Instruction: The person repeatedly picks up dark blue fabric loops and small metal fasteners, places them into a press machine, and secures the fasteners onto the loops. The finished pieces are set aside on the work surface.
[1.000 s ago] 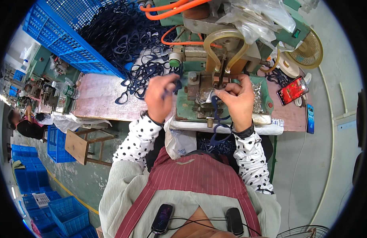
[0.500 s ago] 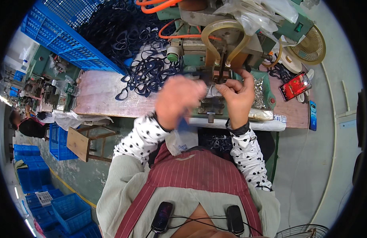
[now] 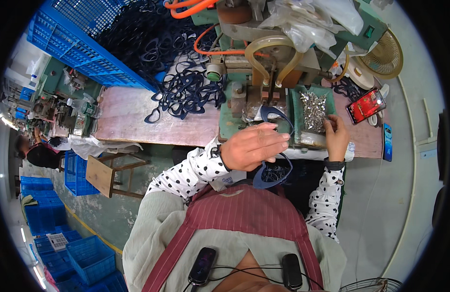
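My left hand is in front of the machine, its fingers closed around a dark blue looped strap. One loop of the strap hangs below the hand; another curve rises above it toward the machine's clamp. My right hand is at the right edge of a green tray heaped with small shiny metal pieces. Its thumb and fingertips are pinched together over the pieces; whatever is between them is too small to make out.
Dark blue straps lie piled on the table, beside a blue crate. Yellowish hoses and plastic bags are on the machine. Two phones and a fan stand right. A wooden stool is left.
My right hand has left the clamp and moved right to the metal pieces. My left hand, blurred before, has moved right and lower, with the strap now clearly showing.
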Demonstrator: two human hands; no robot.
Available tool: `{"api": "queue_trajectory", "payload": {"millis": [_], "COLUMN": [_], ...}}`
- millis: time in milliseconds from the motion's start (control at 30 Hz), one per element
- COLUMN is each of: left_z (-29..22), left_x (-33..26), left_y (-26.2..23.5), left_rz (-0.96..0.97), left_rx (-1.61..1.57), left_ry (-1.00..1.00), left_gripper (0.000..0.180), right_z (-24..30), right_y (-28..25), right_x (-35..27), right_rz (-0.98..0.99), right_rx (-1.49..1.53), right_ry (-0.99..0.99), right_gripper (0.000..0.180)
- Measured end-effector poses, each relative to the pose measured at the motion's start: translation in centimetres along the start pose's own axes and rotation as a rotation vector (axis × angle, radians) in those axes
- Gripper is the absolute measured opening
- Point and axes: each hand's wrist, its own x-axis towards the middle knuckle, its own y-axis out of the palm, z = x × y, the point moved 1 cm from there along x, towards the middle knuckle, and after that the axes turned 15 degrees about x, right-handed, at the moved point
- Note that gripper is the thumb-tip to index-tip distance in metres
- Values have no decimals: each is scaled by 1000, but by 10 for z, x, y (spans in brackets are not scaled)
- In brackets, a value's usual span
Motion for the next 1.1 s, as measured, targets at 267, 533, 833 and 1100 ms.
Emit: {"api": "queue_trajectory", "payload": {"millis": [267, 533, 833, 1100], "left_z": [-3, 35, 194, 178], "left_x": [-5, -63, -211, -194], "left_y": [1, -30, -60, -83], "left_rz": [16, -72, 329, -91], "left_rx": [12, 489, 1139, 1034], "left_ry": [-28, -344, -1115, -897], "left_gripper": [40, 27, 20, 7], "right_z": [-6, -8, -6, 2], "right_y": [31, 32, 38, 35], "right_x": [7, 2, -2, -5], "right_rz": [-45, -195, -329, -308], "right_rx": [-68, 101, 150, 27], "right_ry": [-205, 47, -239, -298], "right_gripper": [13, 14, 11, 11]}}
